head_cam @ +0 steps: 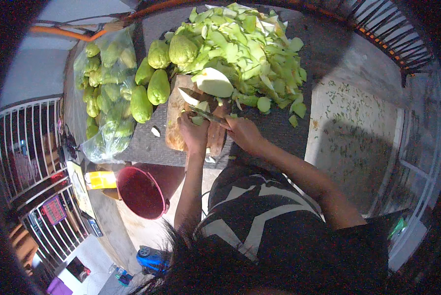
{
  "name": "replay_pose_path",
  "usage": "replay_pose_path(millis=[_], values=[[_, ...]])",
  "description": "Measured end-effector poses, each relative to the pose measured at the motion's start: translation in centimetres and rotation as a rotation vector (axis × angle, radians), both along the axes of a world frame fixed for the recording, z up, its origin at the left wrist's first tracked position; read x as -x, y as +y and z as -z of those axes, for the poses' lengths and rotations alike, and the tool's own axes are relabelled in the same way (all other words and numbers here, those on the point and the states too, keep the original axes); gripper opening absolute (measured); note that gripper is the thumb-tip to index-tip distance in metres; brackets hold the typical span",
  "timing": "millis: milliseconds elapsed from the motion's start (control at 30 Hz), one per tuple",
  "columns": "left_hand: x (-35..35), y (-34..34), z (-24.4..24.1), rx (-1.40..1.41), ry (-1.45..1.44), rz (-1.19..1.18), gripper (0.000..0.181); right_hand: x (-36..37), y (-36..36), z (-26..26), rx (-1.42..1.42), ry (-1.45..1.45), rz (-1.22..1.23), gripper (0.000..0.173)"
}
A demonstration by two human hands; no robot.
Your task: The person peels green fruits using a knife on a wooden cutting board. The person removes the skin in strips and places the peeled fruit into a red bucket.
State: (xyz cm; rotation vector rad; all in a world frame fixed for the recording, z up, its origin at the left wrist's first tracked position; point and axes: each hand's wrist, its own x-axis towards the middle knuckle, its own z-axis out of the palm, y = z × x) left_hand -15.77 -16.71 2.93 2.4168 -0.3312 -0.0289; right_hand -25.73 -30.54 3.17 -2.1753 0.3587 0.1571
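Observation:
My right hand (244,133) grips a knife (214,117), its blade pointing left across a wooden cutting board (173,127). My left hand (194,132) is closed around a pale green chayote piece (197,120), right by the blade; the fingers hide part of it. A pale wedge (188,97) lies on the board beyond my left hand. At the board's far edge rests a large peeled chayote piece (216,84) with a white cut face. Past it rises a broad heap of thin green chayote pieces (242,55).
Several whole chayotes (159,87) sit left of the board, beside a clear plastic bag (111,84) full of more. Below the table's (146,151) left front edge stands a red bucket (141,193). On the right, a pale surface (348,147) holds scattered small green bits.

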Motion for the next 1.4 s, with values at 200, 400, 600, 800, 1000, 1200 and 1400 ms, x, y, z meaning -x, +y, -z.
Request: replay_pose_path(millis=[200,400,600,800,1000,1200,1400], values=[[-0.6,-0.9,0.4,-0.059,-0.031,0.006,0.041,-0.1,-0.6,0.3,-0.007,-0.140,0.042,0.017],[-1.8,-2.1,0.0,-0.009,0.009,0.034,0.043,-1.6,-0.8,2.6,-0.005,-0.153,0.107,0.024],[-2.5,0.2,0.7,0.073,0.093,0.048,0.037,-2.6,-3.3,3.9,-0.501,0.060,0.013,0.026],[-3.7,0.9,2.2,0.119,0.306,-0.030,0.040,-0.8,-0.1,0.3,-0.047,-0.008,0.042,0.022],[-3.6,-1.0,0.9,0.076,0.321,0.005,0.039,-1.2,-1.1,1.4,0.030,-0.005,0.034,0.022],[-3.8,-1.8,0.7,0.013,0.358,-0.013,0.037,-2.2,-1.3,2.4,0.072,0.042,0.067,0.024],[-4.9,-1.2,0.6,0.100,0.443,-0.028,0.038,-3.0,-1.8,2.8,0.054,0.084,0.042,0.020]])
